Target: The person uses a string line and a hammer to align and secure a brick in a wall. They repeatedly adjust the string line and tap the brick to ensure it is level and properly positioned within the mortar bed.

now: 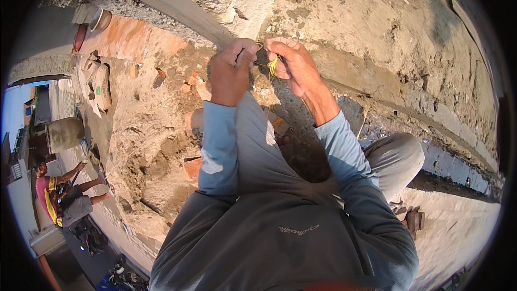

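My left hand and my right hand are raised close together in front of me, at the top middle of the head view. Between them runs a thin yellow string, its frayed tuft hanging beside my right fingers. A small loop of it shows at my left fingertips. Both hands are closed in a pinch on this string. More yellow string lies below, near my legs. Exactly how the strand passes through the fingers is too small to tell.
A long grey straight bar slants down toward my left hand. Broken brick pieces lie on rough ground at left, with a sack and a concrete cylinder beyond. Another person is at far left. A rough plastered surface extends at right.
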`<state>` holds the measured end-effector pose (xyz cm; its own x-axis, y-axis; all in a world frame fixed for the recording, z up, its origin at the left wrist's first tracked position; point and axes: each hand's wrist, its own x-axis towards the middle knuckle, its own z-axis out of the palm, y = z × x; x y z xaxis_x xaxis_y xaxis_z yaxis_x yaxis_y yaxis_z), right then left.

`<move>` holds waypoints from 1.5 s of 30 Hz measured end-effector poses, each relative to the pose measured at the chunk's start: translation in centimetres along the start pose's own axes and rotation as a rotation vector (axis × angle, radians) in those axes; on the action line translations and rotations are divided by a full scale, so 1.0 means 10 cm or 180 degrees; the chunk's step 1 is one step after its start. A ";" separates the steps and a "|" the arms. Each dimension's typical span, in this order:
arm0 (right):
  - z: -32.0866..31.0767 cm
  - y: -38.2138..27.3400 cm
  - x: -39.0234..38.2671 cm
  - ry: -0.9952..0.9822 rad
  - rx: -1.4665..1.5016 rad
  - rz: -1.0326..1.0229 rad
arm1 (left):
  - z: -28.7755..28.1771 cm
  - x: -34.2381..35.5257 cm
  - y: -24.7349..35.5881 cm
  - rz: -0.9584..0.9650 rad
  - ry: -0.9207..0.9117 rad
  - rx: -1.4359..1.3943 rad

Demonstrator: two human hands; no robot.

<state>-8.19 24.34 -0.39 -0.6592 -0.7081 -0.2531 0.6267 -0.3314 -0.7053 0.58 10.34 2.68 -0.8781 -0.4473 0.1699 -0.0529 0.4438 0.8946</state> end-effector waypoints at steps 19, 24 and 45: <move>-0.01 0.07 -0.01 0.0032 -0.2783 -0.2307 | -0.03 0.01 0.06 -0.0872 -0.0050 -0.0672; 0.01 0.08 0.06 -0.0019 -0.2609 -0.1996 | -0.11 0.01 0.00 -0.0863 0.0018 -0.0785; -0.34 0.01 0.11 -0.0146 -0.2420 -0.3098 | 0.13 0.20 -0.26 -0.0373 0.0489 0.0302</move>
<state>-10.28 25.72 -2.99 -0.6909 -0.3959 0.6049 -0.5271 -0.2967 -0.7963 -1.61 9.30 0.13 -0.7808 -0.6101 0.1345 -0.2014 0.4496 0.8702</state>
